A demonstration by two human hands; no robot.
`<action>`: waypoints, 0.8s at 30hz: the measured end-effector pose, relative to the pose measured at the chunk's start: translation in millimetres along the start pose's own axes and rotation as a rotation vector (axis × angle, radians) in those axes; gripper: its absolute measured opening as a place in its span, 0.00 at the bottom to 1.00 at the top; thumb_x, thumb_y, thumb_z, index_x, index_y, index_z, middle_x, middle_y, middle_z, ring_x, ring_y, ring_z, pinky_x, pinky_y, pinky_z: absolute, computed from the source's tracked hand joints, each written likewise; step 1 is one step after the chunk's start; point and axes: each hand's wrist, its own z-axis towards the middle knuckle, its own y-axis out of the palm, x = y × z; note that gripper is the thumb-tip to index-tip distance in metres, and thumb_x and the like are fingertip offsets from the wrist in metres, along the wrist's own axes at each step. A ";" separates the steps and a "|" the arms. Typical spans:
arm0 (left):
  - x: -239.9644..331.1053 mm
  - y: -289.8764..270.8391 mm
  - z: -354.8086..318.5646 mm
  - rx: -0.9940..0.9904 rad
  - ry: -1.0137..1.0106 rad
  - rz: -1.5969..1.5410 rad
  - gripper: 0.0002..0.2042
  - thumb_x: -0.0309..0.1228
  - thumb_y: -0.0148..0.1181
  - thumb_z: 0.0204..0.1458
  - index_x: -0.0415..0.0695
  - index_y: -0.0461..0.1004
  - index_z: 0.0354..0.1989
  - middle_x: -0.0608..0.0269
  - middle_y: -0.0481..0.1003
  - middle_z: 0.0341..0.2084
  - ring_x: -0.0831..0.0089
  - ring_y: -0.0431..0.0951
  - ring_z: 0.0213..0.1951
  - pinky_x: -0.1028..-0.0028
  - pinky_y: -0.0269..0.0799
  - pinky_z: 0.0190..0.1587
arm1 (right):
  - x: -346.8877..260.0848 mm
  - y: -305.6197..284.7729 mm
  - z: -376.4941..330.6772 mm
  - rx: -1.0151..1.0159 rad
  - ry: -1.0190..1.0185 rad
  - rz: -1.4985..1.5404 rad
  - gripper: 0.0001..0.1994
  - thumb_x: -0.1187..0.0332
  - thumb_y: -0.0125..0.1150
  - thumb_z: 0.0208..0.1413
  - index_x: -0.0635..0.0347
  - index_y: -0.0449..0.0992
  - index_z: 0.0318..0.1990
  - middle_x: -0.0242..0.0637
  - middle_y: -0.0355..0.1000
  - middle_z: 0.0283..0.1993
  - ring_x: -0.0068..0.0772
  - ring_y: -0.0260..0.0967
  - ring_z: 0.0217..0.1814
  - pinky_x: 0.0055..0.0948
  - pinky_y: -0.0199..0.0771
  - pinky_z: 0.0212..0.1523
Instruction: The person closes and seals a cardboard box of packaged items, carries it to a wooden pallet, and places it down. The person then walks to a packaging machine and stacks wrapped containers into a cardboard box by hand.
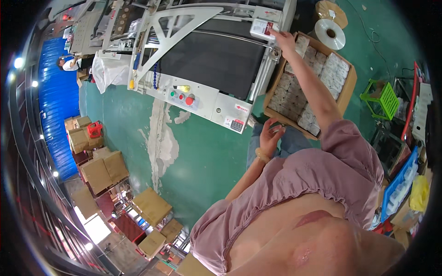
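Observation:
My right hand reaches to the far end of a machine and grips the right side of a small white box with dark red marks. That box lies at the far right corner of the machine's black belt. Near my lap, my left hand is raised with its fingers curled and apart, nothing seen in it; a pale bracelet circles the wrist. Under my right forearm stands an open cardboard carton with rows of small wrapped packs, part of them hidden by the arm.
The machine's front panel carries several buttons, and a white slotted frame rises over its left side. Rolls of film and a green stool stand to the right. Stacked cartons are on the left; a person is far off.

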 end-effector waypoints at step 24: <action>-247.6 10.7 411.0 0.210 -0.444 -0.501 0.28 0.50 0.53 0.48 0.46 0.61 0.53 0.63 0.61 0.49 0.71 0.66 0.45 0.73 0.63 0.48 | 178.7 -169.2 239.0 0.187 -0.263 -1.565 0.39 0.35 0.45 0.45 0.55 0.57 0.58 0.47 0.53 0.60 0.53 0.49 0.62 0.53 0.53 0.55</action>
